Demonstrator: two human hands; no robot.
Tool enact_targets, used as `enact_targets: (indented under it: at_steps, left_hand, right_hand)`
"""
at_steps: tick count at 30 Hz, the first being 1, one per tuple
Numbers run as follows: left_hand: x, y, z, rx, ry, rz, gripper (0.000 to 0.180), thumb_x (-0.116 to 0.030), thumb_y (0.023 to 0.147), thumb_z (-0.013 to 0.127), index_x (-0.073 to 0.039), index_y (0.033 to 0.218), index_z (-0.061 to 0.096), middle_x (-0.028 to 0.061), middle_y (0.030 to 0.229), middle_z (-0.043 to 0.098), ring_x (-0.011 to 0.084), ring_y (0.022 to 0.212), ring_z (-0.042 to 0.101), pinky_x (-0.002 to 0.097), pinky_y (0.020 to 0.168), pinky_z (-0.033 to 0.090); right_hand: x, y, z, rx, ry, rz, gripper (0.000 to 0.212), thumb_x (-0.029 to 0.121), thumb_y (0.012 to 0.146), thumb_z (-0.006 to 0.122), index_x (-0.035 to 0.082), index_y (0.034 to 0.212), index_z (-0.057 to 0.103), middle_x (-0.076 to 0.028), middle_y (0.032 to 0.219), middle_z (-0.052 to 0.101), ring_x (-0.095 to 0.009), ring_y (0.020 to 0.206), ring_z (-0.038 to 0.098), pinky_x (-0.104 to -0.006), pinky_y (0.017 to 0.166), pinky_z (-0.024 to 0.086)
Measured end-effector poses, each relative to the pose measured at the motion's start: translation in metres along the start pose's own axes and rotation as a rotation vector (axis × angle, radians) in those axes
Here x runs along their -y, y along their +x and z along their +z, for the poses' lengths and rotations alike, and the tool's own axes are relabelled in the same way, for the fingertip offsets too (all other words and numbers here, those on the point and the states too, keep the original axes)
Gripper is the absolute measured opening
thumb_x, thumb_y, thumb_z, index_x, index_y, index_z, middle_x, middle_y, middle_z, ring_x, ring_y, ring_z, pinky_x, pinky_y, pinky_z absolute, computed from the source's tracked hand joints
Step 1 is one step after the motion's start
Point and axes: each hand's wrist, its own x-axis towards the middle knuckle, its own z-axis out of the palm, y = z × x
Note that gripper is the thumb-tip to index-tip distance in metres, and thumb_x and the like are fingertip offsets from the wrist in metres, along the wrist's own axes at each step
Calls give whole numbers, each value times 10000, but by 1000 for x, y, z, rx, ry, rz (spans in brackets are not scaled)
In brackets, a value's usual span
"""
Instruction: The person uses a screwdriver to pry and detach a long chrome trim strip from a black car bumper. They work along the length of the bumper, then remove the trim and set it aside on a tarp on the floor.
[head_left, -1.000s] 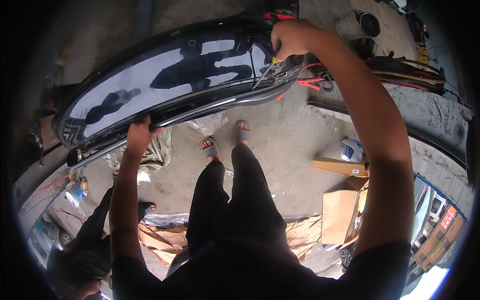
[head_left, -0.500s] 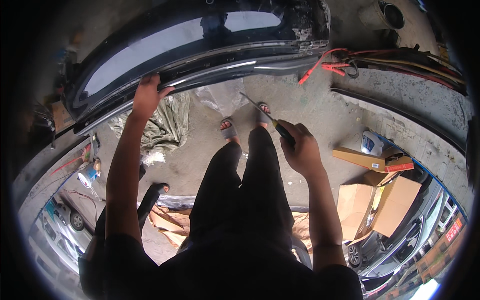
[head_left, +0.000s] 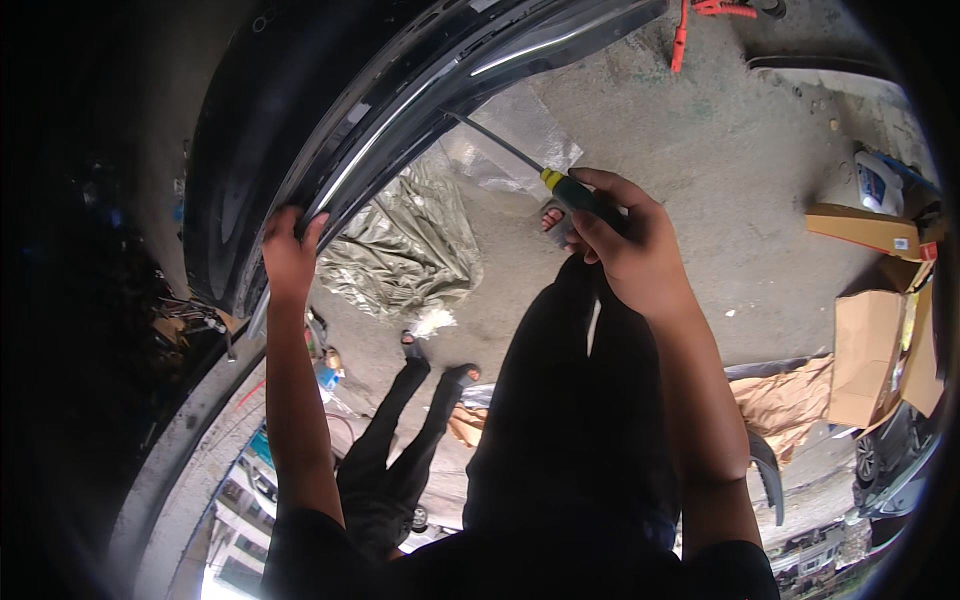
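A large glossy black car panel (head_left: 235, 160) runs across the upper left, with a dark trim strip (head_left: 350, 178) along its near edge carrying a bright reflection. My left hand (head_left: 290, 258) is closed over that edge, thumb on the near side and fingers over the far side. In my right hand (head_left: 640, 240) is a screwdriver (head_left: 555, 182) with a dark green and yellow handle and a long thin shaft. Its tip reaches the near edge of the trim; whether it touches cannot be told.
Crumpled grey-green sheeting (head_left: 405, 235) and clear plastic (head_left: 515, 140) lie on the concrete floor. Another person's legs (head_left: 390, 425) are at lower left. Cardboard boxes (head_left: 865, 345), a white jug (head_left: 878, 185) and brown paper (head_left: 790, 400) are at right, red clamps (head_left: 722, 8) at the top.
My view has swung left, so the scene is turned and shifted right. The screwdriver tip has come to the trim's edge. My left hand stays on the edge, and the other person's legs show more.
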Motion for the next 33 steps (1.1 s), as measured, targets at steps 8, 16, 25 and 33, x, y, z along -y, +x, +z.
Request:
enact_targets:
  at_steps: [8, 16, 25, 33]
  left_hand:
    - [-1, 1, -4, 104, -13, 11, 394, -353, 999, 740, 37, 1042, 709, 243, 992, 653, 444, 955, 636, 481, 870, 514]
    - [1, 1, 1, 58, 44, 96, 366, -313, 1026, 709, 53, 1018, 692, 236, 959, 639, 438, 909, 618, 487, 813, 503]
    - [-1, 0, 1, 6, 9, 127, 340, -293, 1009, 724, 45, 982, 696, 236, 919, 628, 437, 884, 619, 506, 769, 491]
    - [-2, 1, -2, 25, 5, 141, 332, -279, 1011, 723, 51, 989, 695, 228, 913, 622, 433, 861, 616, 505, 748, 482]
  right_hand:
    - [-54, -2, 5, 163, 330, 131, 507, 49, 959, 676, 33, 1459, 595, -107, 976, 734, -159, 766, 684, -285, 634, 511]
    - [-56, -22, 35, -288, -488, -488, 467, 118, 890, 698, 102, 1356, 698, -136, 750, 643, -339, 609, 663, -451, 562, 548]
    - [-19, -30, 31, -433, -669, -366, 415, 71, 909, 720, 130, 1320, 734, -156, 780, 704, -350, 652, 683, -406, 669, 553]
    - [-14, -24, 32, -440, -745, -446, 376, 49, 911, 719, 77, 1286, 734, -147, 799, 744, -367, 779, 685, -430, 754, 561]
